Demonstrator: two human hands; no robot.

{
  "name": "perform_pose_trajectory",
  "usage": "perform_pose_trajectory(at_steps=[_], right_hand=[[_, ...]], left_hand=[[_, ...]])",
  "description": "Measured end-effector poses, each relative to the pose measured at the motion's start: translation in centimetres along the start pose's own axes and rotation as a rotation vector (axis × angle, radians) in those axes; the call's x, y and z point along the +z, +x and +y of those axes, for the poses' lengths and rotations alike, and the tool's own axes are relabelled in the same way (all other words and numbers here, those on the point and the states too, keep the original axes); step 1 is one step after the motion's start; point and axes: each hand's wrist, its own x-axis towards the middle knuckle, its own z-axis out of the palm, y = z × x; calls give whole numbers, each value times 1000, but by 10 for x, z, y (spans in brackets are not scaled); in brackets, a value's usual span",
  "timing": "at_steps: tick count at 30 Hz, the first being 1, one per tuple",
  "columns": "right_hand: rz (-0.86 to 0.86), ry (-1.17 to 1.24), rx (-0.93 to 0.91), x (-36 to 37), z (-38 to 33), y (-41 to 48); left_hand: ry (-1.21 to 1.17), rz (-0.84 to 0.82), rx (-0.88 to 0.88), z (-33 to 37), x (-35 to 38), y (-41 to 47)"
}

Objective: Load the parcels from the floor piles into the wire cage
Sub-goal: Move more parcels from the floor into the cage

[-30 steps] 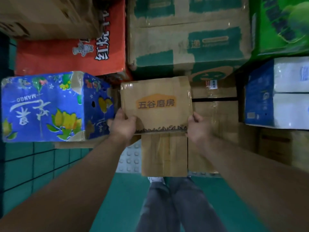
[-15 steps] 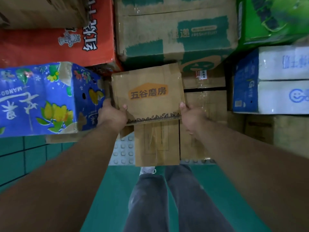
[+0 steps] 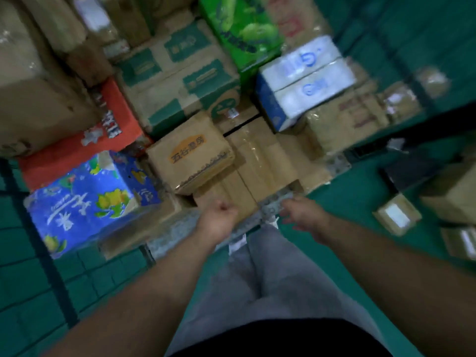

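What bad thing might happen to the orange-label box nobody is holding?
The orange-label box sits crooked on the plain brown boxes, its near edge seemingly past theirs, so it might slide off. The small parcel lies on the floor to the right, so a step there might trip them.

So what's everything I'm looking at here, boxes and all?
Brown carton with orange label: one, brown, middle of the stack, on plain cartons.
Blue mango box: one, blue with yellow fruit, left.
Red box: one, orange-red, behind the mango box.
Green-printed carton: one, brown and dark green, upper middle.
Bright green box: one, green, top.
Blue-and-white box: one, seam across its top, upper right.
Plain brown cartons: several, brown, throughout the stack.
Small parcels: a few, brown with pale labels, floor at right.
Floor: green.
Trouser legs: grey, bottom middle.
Left hand: fingers curled, holding nothing.
Right hand: fingers relaxed, empty.
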Motion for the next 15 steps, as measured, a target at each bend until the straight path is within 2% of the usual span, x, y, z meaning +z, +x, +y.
perform_pose_trajectory(at_steps=[3,8,11,15], right_hand=[[15,343,62,-19,54,-62],[137,724,50,-59,148,-126],[366,855,3,-92,214,-170],[529,1034,-12,-130,296,-215]], left_hand=[[171,-158,107,15,40,-48],[403,-340,301,54,112,-100],[593,-439,442,83,177,-142],[704,-515,593,101,269,-192]])
